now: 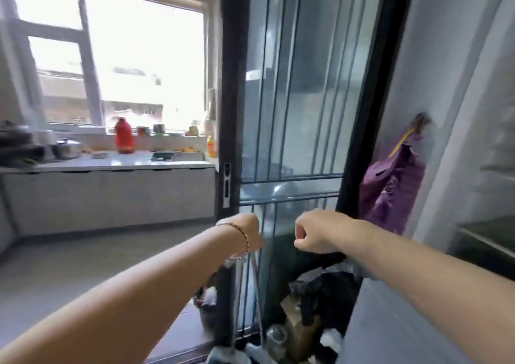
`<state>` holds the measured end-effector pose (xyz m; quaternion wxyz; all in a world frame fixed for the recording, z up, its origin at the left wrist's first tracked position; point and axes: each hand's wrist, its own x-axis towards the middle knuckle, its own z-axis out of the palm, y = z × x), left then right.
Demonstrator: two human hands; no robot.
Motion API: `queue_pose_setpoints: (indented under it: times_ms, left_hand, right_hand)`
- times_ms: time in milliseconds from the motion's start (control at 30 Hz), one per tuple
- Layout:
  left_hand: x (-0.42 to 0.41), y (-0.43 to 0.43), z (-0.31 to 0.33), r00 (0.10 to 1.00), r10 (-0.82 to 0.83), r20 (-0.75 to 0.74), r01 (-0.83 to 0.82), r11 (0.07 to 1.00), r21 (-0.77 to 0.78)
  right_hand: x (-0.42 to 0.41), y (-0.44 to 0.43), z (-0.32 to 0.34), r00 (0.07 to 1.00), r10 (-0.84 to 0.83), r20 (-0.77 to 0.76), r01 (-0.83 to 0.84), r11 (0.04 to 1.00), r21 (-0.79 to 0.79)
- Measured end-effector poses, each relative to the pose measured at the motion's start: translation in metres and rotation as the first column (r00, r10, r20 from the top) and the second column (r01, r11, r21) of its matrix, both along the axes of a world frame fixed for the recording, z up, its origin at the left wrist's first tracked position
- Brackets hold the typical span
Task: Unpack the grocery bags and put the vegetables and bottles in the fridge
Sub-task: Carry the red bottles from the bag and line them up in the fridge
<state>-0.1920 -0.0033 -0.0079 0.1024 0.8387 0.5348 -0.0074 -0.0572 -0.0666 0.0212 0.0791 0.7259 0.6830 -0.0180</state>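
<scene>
My left hand (246, 232), with a bracelet at the wrist, is closed on the thin handles of a clear plastic bag (227, 354) that hangs straight down at the bottom edge. My right hand (313, 235) is a fist gripping the top of a black grocery bag (327, 288) hanging below it. Under the black bag I see a brown box (296, 322) and a clear bottle top (276, 335); the other contents are hidden. Both hands are held out at waist height in front of a glass sliding door (292, 99). The picture is blurred by motion.
The door's black frame (232, 112) stands straight ahead. To its left is a kitchen with a white counter (111, 163), pots, a red thermos (124, 136) and a window. A purple bag (390, 185) hangs on the white wall at right, with shelves (485, 235) further right.
</scene>
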Motion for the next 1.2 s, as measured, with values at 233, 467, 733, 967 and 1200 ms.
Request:
queue_pose_setpoints:
  times_ms: [233, 467, 733, 967, 1200]
  left_hand:
    - [-0.311, -0.059, -0.076, 0.876, 0.479, 0.059, -0.475, 0.878, -0.060]
    - [-0.601, -0.213, -0.106, 0.554, 0.832, 0.028, -0.832, 0.554, 0.026]
    - [-0.808, -0.386, -0.115, 0.190, 0.980, -0.054, -0.981, 0.192, 0.036]
    - [-0.944, -0.486, -0.150, -0.118, 0.993, -0.005, -0.993, -0.118, -0.022]
    - [-1.090, -0.524, -0.164, -0.302, 0.950, 0.082, -0.953, -0.301, -0.017]
  right_hand:
    - [-0.287, 0.012, -0.063, 0.836, 0.548, 0.003, -0.548, 0.836, -0.032]
    - [-0.600, -0.070, -0.109, 0.463, 0.886, -0.001, -0.884, 0.462, -0.072]
    - [-0.864, -0.194, -0.127, 0.149, 0.984, -0.097, -0.988, 0.143, -0.066]
    - [-1.038, -0.273, -0.164, -0.097, 0.986, -0.134, -0.990, -0.109, -0.086]
    - [-1.206, -0.306, -0.194, -0.253, 0.952, -0.171, -0.965, -0.262, -0.032]
